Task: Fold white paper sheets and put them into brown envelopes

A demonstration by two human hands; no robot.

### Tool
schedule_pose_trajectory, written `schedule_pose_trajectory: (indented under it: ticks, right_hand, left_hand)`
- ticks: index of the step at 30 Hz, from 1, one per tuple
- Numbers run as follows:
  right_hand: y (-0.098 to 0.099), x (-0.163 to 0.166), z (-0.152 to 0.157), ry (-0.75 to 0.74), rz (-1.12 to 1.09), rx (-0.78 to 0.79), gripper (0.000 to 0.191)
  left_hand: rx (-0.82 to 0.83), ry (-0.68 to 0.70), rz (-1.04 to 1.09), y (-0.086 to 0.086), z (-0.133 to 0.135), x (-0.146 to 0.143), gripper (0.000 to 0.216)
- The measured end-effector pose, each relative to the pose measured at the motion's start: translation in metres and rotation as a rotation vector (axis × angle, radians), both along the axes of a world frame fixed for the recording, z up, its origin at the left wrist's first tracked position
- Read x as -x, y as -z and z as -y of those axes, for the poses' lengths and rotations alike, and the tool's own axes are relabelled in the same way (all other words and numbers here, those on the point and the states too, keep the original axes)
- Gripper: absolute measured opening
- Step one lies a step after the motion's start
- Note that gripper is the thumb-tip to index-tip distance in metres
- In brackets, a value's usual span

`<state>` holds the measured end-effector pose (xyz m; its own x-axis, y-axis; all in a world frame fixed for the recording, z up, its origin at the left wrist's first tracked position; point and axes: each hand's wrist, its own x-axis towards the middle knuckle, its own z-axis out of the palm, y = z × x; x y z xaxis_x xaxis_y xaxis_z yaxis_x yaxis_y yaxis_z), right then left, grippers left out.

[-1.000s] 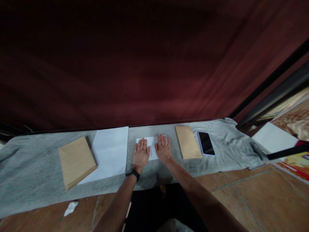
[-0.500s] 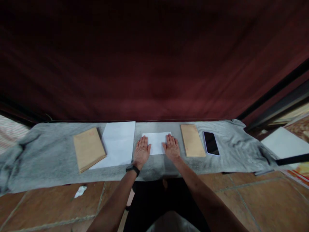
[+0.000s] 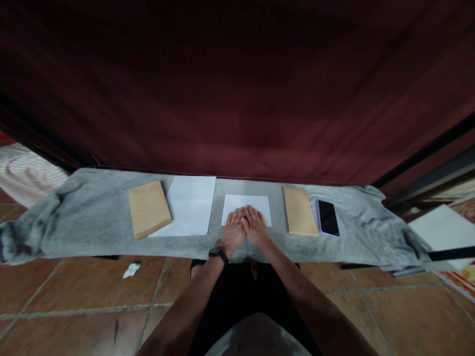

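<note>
I have one view only, from the camera on the person's head. It looks forward and down, close over the left hand (image 3: 233, 232) and right hand (image 3: 255, 228), across the grey cloth (image 3: 92, 222) toward the dark red curtain (image 3: 237, 99).

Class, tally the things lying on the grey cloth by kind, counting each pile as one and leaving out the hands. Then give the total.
Brown rectangular paper envelope piles: 2
White rectangular paper sheets: 2
Black-screened rectangular phone: 1
Total: 5
</note>
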<state>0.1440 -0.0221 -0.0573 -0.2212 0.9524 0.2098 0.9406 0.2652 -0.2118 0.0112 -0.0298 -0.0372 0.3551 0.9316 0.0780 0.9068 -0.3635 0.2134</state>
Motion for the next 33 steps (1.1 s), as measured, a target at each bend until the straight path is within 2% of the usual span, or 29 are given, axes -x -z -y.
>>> schedule_pose_trajectory:
  ticks: [3, 10, 15, 19, 23, 28, 33]
  right_hand:
    - [0.006, -0.001, 0.007, 0.006, 0.000, 0.014, 0.057]
    - [0.017, -0.046, 0.016, 0.097, -0.003, -0.135, 0.061]
    - [0.017, -0.060, 0.021, 0.140, -0.033, -0.157, 0.059]
    - [0.007, -0.049, 0.005, 0.139, -0.083, -0.081, 0.057]
    - [-0.002, -0.029, -0.025, 0.009, -0.112, 0.021, 0.055]
    - [0.003, -0.022, -0.046, 0.012, -0.072, 0.026, 0.053]
    - [0.014, -0.033, -0.050, 0.046, -0.031, -0.045, 0.054]
  left_hand:
    - [0.008, -0.034, -0.016, 0.003, 0.001, 0.009, 0.057]
    - [-0.058, -0.192, -0.037, 0.009, 0.000, 0.040, 0.059]
    - [-0.095, -0.249, -0.040, 0.008, 0.000, 0.035, 0.059]
    - [-0.144, -0.149, 0.002, 0.004, -0.012, 0.007, 0.059]
    - [-0.081, -0.006, 0.001, 0.001, -0.033, -0.016, 0.057]
    - [-0.048, 0.017, -0.016, 0.006, -0.052, -0.010, 0.058]
    - [-0.060, 0.054, -0.050, 0.008, -0.055, -0.001, 0.059]
